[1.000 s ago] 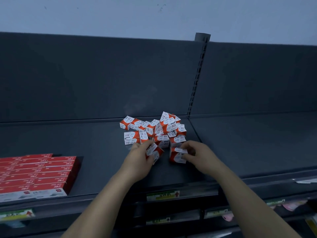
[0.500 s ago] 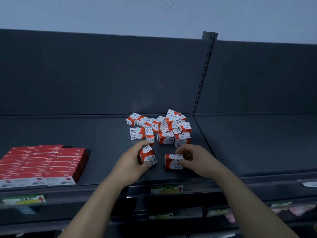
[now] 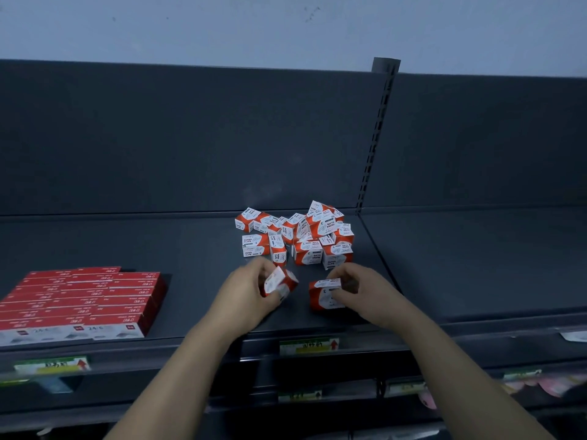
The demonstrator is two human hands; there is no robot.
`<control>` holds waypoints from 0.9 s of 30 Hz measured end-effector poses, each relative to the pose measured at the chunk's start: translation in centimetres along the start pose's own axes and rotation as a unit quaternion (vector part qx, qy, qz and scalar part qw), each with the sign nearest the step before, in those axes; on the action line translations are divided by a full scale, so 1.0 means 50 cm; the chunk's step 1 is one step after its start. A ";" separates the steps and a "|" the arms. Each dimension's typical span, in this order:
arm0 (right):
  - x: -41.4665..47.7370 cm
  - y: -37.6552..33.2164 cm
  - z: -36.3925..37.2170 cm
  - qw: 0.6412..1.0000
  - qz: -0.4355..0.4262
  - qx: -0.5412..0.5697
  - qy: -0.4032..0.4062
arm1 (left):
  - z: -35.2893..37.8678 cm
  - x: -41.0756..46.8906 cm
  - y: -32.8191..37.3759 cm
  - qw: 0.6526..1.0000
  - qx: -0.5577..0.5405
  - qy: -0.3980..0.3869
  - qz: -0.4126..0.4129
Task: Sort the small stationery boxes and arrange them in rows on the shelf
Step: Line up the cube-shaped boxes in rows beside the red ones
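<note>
The pile of small boxes (image 3: 313,254) lies jumbled just beyond both grips, several tipped onto others, with no row formed yet. The left grip (image 3: 244,296) curls round one tilted box (image 3: 279,282). The right grip (image 3: 362,293) pinches a second box (image 3: 325,296), which seems to stand on the shelf (image 3: 158,242) between the two grips. The sorting looks barely begun: these two boxes may start a front row, and the whole pile is left. Well out to the left of the left grip, flat red packs (image 3: 82,300) sit neatly stacked.
</note>
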State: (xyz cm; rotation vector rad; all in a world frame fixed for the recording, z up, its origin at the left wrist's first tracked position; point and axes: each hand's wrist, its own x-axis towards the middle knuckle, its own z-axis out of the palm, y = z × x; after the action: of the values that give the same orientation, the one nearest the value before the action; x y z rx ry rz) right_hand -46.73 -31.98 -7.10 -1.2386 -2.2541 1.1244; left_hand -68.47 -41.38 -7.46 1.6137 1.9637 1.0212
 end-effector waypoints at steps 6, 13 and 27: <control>-0.010 -0.013 -0.018 1.000 0.002 0.010 -0.001 | 0.020 0.010 0.004 0.991 0.086 -0.073 0.065; -0.016 -0.035 -0.010 0.999 -0.049 -0.006 -0.005 | 0.023 -0.006 -0.033 0.996 -0.026 -0.084 -0.004; -0.001 -0.040 0.037 0.995 -0.098 0.011 -0.009 | 0.026 -0.012 -0.036 0.997 -0.063 -0.038 -0.012</control>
State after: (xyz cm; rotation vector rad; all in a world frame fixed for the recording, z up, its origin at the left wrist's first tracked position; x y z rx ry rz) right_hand -48.93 -33.52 -6.71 -0.9770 -2.3114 1.0876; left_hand -68.59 -41.69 -9.72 1.5354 1.8258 1.0366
